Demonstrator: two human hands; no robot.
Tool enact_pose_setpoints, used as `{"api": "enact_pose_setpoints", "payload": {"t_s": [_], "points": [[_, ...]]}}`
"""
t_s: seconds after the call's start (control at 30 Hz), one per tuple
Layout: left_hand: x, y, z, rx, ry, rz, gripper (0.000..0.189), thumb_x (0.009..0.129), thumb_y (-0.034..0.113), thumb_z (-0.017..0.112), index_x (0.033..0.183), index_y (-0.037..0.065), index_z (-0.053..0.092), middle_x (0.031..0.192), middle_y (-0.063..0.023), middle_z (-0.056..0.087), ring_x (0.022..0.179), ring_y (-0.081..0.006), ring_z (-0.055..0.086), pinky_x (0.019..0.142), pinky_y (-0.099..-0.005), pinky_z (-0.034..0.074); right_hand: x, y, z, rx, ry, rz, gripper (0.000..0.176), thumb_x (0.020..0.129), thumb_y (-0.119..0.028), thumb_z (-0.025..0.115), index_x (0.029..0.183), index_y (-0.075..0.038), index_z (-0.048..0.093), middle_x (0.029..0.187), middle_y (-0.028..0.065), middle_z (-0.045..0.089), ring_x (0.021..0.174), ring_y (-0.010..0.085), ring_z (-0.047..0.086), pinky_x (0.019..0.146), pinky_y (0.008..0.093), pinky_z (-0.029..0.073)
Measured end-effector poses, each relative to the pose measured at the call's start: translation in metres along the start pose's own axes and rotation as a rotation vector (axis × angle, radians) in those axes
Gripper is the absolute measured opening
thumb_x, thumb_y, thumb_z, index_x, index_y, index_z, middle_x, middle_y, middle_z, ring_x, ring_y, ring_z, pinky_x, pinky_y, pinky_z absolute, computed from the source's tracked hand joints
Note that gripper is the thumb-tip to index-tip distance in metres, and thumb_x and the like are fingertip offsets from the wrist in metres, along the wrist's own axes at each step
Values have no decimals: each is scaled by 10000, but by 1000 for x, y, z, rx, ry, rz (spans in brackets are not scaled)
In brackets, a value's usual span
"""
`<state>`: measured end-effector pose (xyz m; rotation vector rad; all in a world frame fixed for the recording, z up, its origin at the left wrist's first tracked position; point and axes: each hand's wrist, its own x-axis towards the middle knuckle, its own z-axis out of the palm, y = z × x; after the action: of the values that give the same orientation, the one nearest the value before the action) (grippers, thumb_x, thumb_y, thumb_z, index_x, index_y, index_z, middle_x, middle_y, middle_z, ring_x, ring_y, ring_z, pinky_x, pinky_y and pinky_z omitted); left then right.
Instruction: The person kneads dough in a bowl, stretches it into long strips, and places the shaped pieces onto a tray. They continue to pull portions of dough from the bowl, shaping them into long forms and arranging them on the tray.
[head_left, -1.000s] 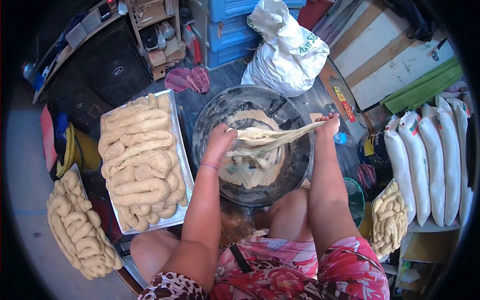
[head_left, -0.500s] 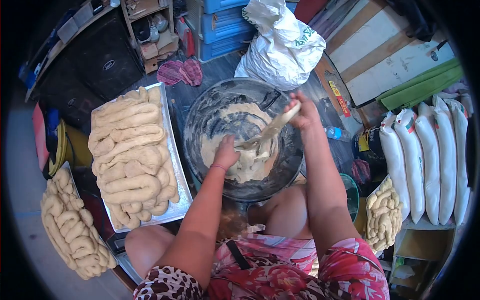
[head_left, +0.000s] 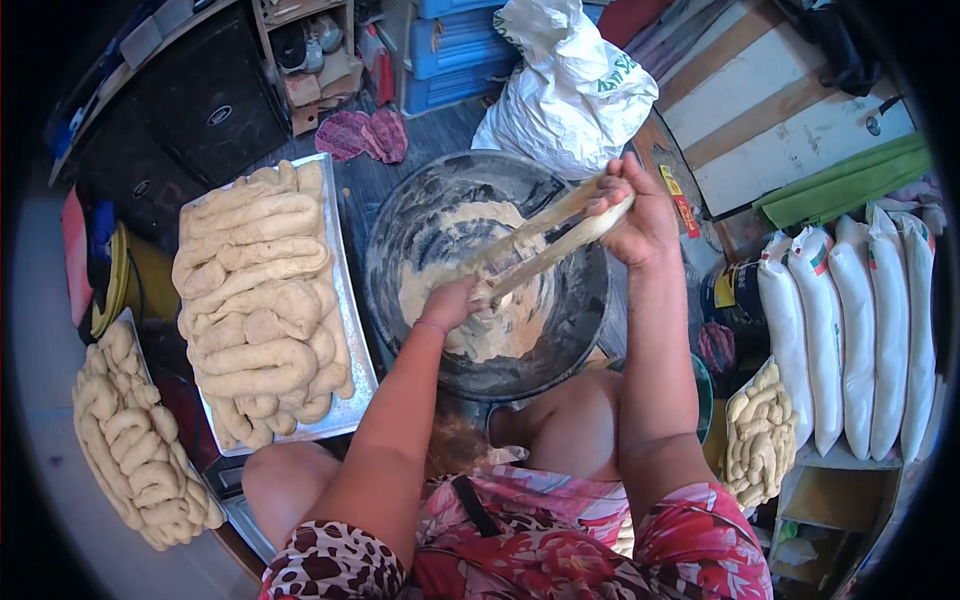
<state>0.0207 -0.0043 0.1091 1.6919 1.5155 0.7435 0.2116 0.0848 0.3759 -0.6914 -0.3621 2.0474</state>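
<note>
A long loop of pale dough [head_left: 563, 247] stretches in two strands across a wide black basin [head_left: 385, 250]. My right hand [head_left: 640, 215] is raised at the basin's right rim, with the far bend of the loop hooked in its curled fingers. Low over the middle of the basin, my left hand [head_left: 450, 303] is closed around the near end of the dough. Beneath it, loose flour [head_left: 485, 345] coats the basin's bottom, and streaks of it cling to the wall.
Left of the basin, a metal tray [head_left: 347, 290] carries heaped dough ropes [head_left: 255, 310]; another dough pile [head_left: 140, 440] lies farther left. Dough pieces [head_left: 762, 435] and long white bags [head_left: 830, 340] are at right. Behind stand a white sack [head_left: 575, 95] and blue drawers [head_left: 455, 60].
My right hand has moved up and outward to the right, drawing the dough into a longer, two-strand loop. My left hand has closed on its near end and stays over the basin.
</note>
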Motion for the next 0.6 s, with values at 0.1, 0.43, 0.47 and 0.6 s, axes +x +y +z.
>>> {"api": "enact_pose_setpoints", "payload": {"t_s": [0.1, 0.43, 0.47, 0.6], "points": [[-21, -59, 23, 314, -45, -331, 259, 819, 290, 545, 991, 108, 613, 959, -136, 647, 908, -325, 610, 786, -455, 417, -7, -16, 2, 30, -27, -112, 194, 902, -264, 533, 863, -75, 513, 619, -20, 458, 563, 107, 476, 561, 284, 417], [-38, -12, 40, 631, -212, -596, 348, 785, 304, 563, 1090, 143, 609, 1133, -93, 595, 1078, -270, 550, 856, -436, 353, -50, -25, 51, -200, -489, -361, 283, 962, -306, 414, 946, -59, 552, 642, -14, 465, 572, 94, 457, 609, 275, 398], [-36, -3, 37, 633, -215, -595, 348, 785, 304, 563, 1090, 143, 609, 1133, -93, 595, 1078, -270, 550, 856, -436, 353, -58, -21, 61, -178, -534, -386, 297, 964, -296, 405, 959, -39, 553, 641, -10, 448, 564, 96, 444, 609, 273, 389], [-22, 11, 46, 363, 43, -241, 646, 639, 398, 730, 1175, 113, 512, 1244, -132, 498, 1171, -308, 461, 886, -478, 361, -89, -24, 85, -122, -712, -412, 293, 961, -282, 408, 954, -23, 546, 636, -3, 430, 558, 99, 439, 608, 270, 380]]}}
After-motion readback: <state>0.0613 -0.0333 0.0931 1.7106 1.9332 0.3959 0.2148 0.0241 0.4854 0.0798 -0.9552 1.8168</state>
